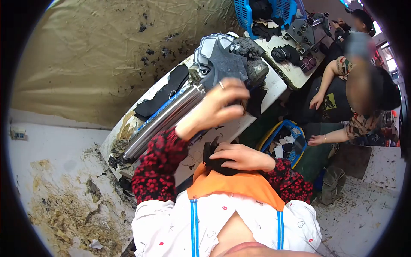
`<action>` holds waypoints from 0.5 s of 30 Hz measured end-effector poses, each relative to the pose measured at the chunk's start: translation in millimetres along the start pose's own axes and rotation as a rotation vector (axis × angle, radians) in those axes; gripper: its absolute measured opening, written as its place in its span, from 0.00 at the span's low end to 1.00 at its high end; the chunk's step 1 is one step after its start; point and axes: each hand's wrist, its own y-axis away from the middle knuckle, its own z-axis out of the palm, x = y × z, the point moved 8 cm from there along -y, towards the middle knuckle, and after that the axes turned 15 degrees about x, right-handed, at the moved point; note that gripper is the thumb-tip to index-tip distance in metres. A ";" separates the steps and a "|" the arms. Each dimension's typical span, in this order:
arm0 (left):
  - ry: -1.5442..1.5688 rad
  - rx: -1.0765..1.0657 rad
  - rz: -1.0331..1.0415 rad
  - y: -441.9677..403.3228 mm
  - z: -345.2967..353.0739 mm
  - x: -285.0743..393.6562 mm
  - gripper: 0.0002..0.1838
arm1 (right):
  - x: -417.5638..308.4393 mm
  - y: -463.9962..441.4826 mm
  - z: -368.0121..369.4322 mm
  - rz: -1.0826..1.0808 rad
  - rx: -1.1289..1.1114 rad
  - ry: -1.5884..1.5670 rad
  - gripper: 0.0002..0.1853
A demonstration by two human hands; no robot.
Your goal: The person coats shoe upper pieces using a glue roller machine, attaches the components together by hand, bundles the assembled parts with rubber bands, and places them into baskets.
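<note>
My left hand (220, 105), with a ring on one finger, is raised over the work table (201, 159). Its fingers are curved and apart from the thumb, and nothing shows in them. Just beyond it, a dark grey flat piece (229, 64) lies over a machine (257, 70). A shiny metal roller (165, 122) runs along the table beside my left forearm. Close to my orange apron (235, 185), my right hand (244, 157) is closed on a black piece of material (209, 150), partly hidden by the fingers.
A long black piece (165, 96) lies behind the roller. Right of the table stands a blue and yellow basket (286, 141) of scraps. A co-worker (338, 98) sits at the right, near a second table (295, 75) with black bundles. A blue crate (244, 15) stands at the back.
</note>
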 end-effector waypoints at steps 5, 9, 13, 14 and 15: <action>0.544 -0.875 -0.766 182.0 7.0 -24.3 0.23 | -24.0 -14.9 -11.3 -0.086 -0.135 -0.028 0.22; 0.509 -0.456 -0.879 219.5 -29.3 -10.2 0.20 | 12.4 -26.1 -10.6 -0.055 0.025 -0.044 0.23; 0.394 0.024 -1.207 241.3 -69.9 -8.2 0.21 | 61.9 -38.4 2.5 0.321 0.147 -0.299 0.23; 0.420 0.096 -1.265 237.1 -83.1 -7.8 0.22 | 71.0 -42.6 8.1 0.369 0.120 -0.336 0.22; 0.422 0.107 -1.273 233.0 -88.6 -8.0 0.22 | 78.9 -45.7 13.3 0.417 0.095 -0.371 0.21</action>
